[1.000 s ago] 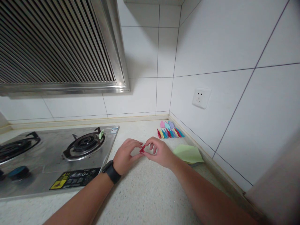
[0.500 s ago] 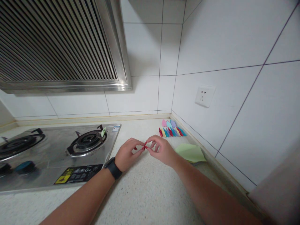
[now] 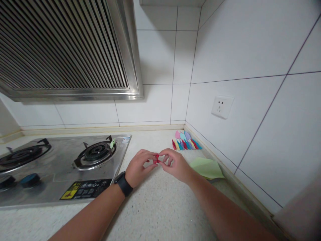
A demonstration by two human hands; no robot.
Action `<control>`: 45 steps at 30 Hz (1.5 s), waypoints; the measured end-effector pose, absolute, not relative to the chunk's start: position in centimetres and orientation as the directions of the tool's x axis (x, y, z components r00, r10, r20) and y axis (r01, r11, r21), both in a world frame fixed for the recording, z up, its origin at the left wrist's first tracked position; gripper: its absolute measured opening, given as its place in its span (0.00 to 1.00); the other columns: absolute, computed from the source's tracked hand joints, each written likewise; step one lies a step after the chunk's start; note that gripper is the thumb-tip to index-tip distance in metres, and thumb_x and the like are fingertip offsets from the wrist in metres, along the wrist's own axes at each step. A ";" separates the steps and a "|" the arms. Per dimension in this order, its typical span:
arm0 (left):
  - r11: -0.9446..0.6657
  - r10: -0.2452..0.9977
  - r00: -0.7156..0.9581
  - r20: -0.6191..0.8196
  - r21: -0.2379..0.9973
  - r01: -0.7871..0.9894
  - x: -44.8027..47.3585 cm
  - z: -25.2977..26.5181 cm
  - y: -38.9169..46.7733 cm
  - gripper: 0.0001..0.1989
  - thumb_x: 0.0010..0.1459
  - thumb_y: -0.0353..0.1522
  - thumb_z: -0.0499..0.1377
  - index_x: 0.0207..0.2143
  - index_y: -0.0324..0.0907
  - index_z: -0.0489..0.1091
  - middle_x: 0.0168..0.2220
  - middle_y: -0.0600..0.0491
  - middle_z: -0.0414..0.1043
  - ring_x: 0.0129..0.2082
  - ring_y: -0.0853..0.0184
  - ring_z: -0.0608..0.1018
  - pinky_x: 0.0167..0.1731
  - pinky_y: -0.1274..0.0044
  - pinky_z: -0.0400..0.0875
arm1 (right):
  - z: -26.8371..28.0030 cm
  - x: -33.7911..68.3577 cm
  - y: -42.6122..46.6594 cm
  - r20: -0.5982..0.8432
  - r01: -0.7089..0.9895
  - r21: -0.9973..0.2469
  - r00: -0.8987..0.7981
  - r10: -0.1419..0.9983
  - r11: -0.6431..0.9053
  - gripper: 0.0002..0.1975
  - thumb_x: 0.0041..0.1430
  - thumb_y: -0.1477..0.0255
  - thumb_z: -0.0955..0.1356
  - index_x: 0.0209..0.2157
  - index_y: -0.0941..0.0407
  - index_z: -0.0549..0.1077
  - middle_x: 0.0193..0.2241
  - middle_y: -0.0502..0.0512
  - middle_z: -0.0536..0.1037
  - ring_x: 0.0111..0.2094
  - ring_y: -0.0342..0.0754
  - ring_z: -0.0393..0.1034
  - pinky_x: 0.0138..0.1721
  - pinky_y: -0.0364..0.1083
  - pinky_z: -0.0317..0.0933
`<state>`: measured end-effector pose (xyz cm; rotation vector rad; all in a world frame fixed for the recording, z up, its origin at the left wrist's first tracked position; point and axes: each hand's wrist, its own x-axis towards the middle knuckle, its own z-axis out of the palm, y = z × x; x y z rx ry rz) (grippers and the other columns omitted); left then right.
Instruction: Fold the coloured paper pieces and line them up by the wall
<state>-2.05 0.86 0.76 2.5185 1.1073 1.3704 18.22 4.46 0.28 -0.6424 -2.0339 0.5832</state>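
Between my fingertips, just above the speckled counter [image 3: 150,207], is a small red folded paper piece [image 3: 156,158]. My left hand [image 3: 140,167], with a black watch at its wrist, pinches the piece from the left. From the right, my right hand [image 3: 177,165] grips it between thumb and index finger. Part of the red paper is covered by the fingers. Beyond my right hand lies a row of small folded paper pieces [image 3: 187,144] in red, yellow, blue and purple. Pink, mint and lilac pieces [image 3: 183,135] lie behind that row.
Light green paper sheets [image 3: 207,168] lie by the right wall. A steel gas stove [image 3: 59,160] takes up the left side, with a small green paper piece [image 3: 112,143] on its right burner. A range hood [image 3: 75,95] hangs above. The tiled wall carries a socket [image 3: 222,107].
The view has shifted slightly, so everything sits a little lower and further right. The red paper shows more widely between my fingertips; both hands keep their pinch.
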 end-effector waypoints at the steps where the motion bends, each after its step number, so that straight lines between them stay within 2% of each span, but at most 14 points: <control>1: -0.743 0.617 0.345 0.707 0.378 0.552 -2.0 0.8 0.9 0.06 0.58 0.34 0.62 0.39 0.46 0.73 0.44 0.50 0.76 0.45 0.62 0.74 0.47 0.66 0.68 | 0.3 18.2 4.5 0.617 0.214 -0.621 -0.461 0.638 0.754 0.13 0.54 0.75 0.69 0.43 0.54 0.71 0.37 0.52 0.75 0.30 0.42 0.69 0.25 0.40 0.63; 11: -0.743 0.608 0.342 0.717 0.361 0.564 -2.2 0.8 1.0 0.04 0.57 0.33 0.63 0.36 0.45 0.72 0.42 0.50 0.75 0.44 0.63 0.73 0.45 0.68 0.67 | 0.5 18.3 4.3 0.611 0.235 -0.613 -0.463 0.642 0.754 0.10 0.53 0.76 0.69 0.39 0.54 0.71 0.34 0.51 0.73 0.29 0.41 0.66 0.25 0.39 0.62; 18: -0.672 0.672 0.247 0.698 0.435 0.599 -2.3 0.3 1.1 0.08 0.57 0.35 0.62 0.39 0.43 0.70 0.37 0.50 0.73 0.37 0.65 0.72 0.35 0.73 0.69 | 0.5 18.3 4.3 0.626 0.229 -0.603 -0.457 0.632 0.764 0.12 0.52 0.76 0.69 0.40 0.54 0.70 0.34 0.51 0.71 0.29 0.41 0.66 0.23 0.39 0.61; 26: -0.665 0.680 0.236 0.694 0.449 0.597 -2.1 0.2 1.0 0.10 0.57 0.35 0.62 0.41 0.43 0.69 0.39 0.50 0.72 0.38 0.65 0.71 0.35 0.73 0.69 | 0.8 18.3 4.0 0.621 0.232 -0.592 -0.480 0.620 0.772 0.13 0.52 0.76 0.69 0.41 0.53 0.70 0.37 0.52 0.71 0.30 0.42 0.66 0.23 0.39 0.60; 35: -0.676 0.675 0.279 0.683 0.421 0.606 -2.1 0.5 0.8 0.13 0.55 0.34 0.64 0.43 0.43 0.69 0.40 0.50 0.72 0.39 0.65 0.71 0.36 0.73 0.70 | 0.7 18.3 4.1 0.613 0.242 -0.585 -0.493 0.617 0.774 0.10 0.54 0.74 0.69 0.40 0.54 0.71 0.36 0.52 0.72 0.30 0.42 0.66 0.25 0.40 0.60; 40: -0.672 0.687 0.292 0.666 0.427 0.605 -2.0 0.5 0.7 0.15 0.55 0.35 0.64 0.44 0.43 0.69 0.40 0.50 0.72 0.39 0.64 0.72 0.34 0.74 0.71 | 0.5 18.3 4.1 0.598 0.225 -0.599 -0.513 0.616 0.769 0.12 0.53 0.75 0.70 0.40 0.53 0.70 0.37 0.51 0.72 0.31 0.42 0.66 0.25 0.40 0.60; 45: -0.661 0.713 0.302 0.633 0.463 0.591 -2.1 0.2 0.7 0.16 0.56 0.36 0.63 0.47 0.44 0.68 0.42 0.50 0.73 0.38 0.66 0.74 0.36 0.74 0.72 | 0.4 18.4 4.1 0.581 0.216 -0.636 -0.498 0.644 0.741 0.16 0.51 0.72 0.73 0.42 0.53 0.69 0.37 0.51 0.72 0.30 0.42 0.67 0.27 0.41 0.62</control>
